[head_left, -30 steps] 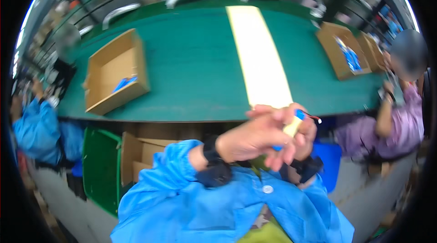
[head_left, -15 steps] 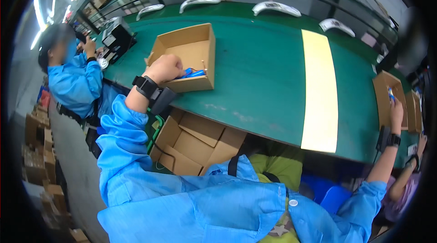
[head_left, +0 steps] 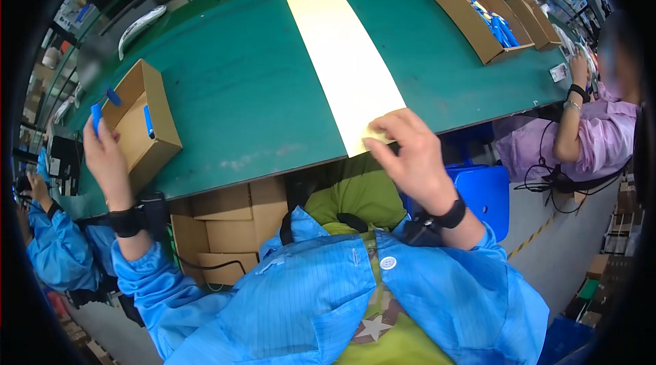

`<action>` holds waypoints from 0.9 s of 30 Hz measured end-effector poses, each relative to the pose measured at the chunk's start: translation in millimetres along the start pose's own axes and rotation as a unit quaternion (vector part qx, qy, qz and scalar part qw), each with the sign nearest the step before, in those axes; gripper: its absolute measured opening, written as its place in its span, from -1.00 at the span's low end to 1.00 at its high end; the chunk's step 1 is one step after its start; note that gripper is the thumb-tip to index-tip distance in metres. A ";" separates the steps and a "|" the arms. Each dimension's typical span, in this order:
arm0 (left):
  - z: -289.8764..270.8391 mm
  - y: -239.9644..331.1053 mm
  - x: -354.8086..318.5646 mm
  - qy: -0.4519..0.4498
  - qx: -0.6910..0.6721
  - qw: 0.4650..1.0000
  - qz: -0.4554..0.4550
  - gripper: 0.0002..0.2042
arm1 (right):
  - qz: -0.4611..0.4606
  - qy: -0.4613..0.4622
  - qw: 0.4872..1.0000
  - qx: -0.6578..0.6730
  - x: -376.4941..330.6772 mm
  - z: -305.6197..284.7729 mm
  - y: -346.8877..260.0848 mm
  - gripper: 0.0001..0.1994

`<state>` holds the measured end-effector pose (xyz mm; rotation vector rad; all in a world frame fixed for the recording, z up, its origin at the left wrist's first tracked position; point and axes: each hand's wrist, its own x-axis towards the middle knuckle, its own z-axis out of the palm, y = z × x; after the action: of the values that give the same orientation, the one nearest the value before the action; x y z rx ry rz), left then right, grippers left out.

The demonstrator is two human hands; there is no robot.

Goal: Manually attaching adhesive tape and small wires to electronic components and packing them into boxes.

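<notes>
Our left hand (head_left: 104, 153) had come up from the brown box (head_left: 156, 134) just beside it, holding a small blue stick (head_left: 96, 118), while our right hand (head_left: 410, 158) had dropped to pinch the yellow strip (head_left: 342, 57).

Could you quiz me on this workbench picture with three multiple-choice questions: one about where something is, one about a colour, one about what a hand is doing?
1. Where is the left hand?
A) by the open cardboard box
B) on the yellow strip
C) under the bench

2. What colour is the bench top?
A) red
B) green
C) white

3. What is the right hand doing?
A) pinching the near end of the pale yellow strip
B) hanging free
C) gripping a box

Answers: 1 A, it holds a small blue piece beside the box; 2 B, the surface is green; 3 A, fingertips meet on the strip's end.
</notes>
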<state>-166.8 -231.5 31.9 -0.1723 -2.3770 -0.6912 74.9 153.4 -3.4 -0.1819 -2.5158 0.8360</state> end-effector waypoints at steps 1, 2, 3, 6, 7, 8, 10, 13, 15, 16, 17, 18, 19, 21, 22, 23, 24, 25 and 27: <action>8.2 4.4 -6.8 0.022 -0.026 0.999 0.013 -0.72 | -0.013 0.016 0.999 -0.037 -1.1 7.0 -6.3 -0.81; 16.9 -4.5 -4.3 0.067 0.093 0.988 0.103 -0.73 | -0.022 0.031 0.998 -0.057 0.2 14.0 -8.1 -0.78; 17.2 -6.3 -2.4 0.066 0.093 0.988 0.101 -0.73 | -0.022 0.029 0.998 -0.058 1.1 17.9 -11.9 -0.78; 1.0 12.8 6.3 -0.291 0.421 0.858 -0.044 -0.72 | 0.007 0.021 0.989 -0.144 2.9 25.3 -23.1 -0.79; -14.4 4.8 16.4 -0.311 0.437 0.842 -0.060 -0.74 | 0.003 0.019 0.990 -0.139 3.4 25.4 -26.9 -0.79; -35.0 1.2 22.6 -0.309 0.442 0.841 -0.046 -0.75 | 0.014 0.013 0.992 -0.127 4.2 25.4 -30.4 -0.80; -61.2 -23.7 34.7 -0.275 0.436 0.856 -0.037 -0.74 | 0.030 0.007 0.992 -0.123 3.2 28.2 -31.9 -0.81; -91.7 -40.6 41.2 -0.087 0.419 0.902 -0.064 -0.70 | 0.076 0.006 0.994 -0.079 6.6 31.7 -28.3 -0.83; -82.2 2.9 11.2 0.126 0.252 0.957 -0.075 -0.61 | 0.092 0.013 0.994 -0.062 7.7 35.3 -26.9 -0.84; -67.8 36.3 -12.1 0.105 0.047 0.992 -0.061 -0.62 | 0.094 0.014 0.993 -0.066 7.3 34.8 -26.3 -0.84; -54.8 67.2 -35.9 0.018 -0.141 0.990 0.019 -0.64 | 0.078 0.026 0.994 -0.068 6.6 33.1 -27.6 -0.86; -25.3 126.9 -69.0 -0.073 -0.253 0.964 0.030 -0.65 | 0.076 0.043 0.992 -0.087 2.8 34.3 -16.9 -0.87; -10.6 143.6 -89.6 -0.177 -0.379 0.902 0.102 -0.67 | 0.067 0.037 0.994 -0.075 3.7 34.0 -22.3 -0.87; 19.4 179.3 -132.1 -0.314 -0.394 0.857 0.105 -0.63 | 0.032 0.031 0.997 -0.070 2.4 37.4 -22.7 -0.88; 36.1 191.8 -143.9 -0.305 -0.362 0.862 0.181 -0.61 | 0.028 0.031 0.997 -0.072 1.6 38.2 -23.6 -0.88; 48.5 199.8 -150.3 -0.293 -0.326 0.861 0.257 -0.59 | 0.019 0.046 0.997 -0.052 0.5 39.0 -24.7 -0.88; 56.4 199.9 -154.0 -0.289 -0.327 0.862 0.257 -0.59 | 0.008 0.061 0.998 -0.031 0.1 40.8 -24.4 -0.87; 62.5 200.4 -156.3 -0.314 -0.306 0.863 0.251 -0.59 | 0.005 0.062 0.998 -0.031 -1.0 41.6 -22.9 -0.87; 65.8 201.8 -156.6 -0.339 -0.285 0.862 0.247 -0.59 | -0.018 0.075 0.997 0.004 -5.7 43.9 -17.8 -0.87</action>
<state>-22.4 -17.1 -20.5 -1.4348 -2.4827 -1.1878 59.2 114.4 -25.8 -0.1886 -2.3678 0.7873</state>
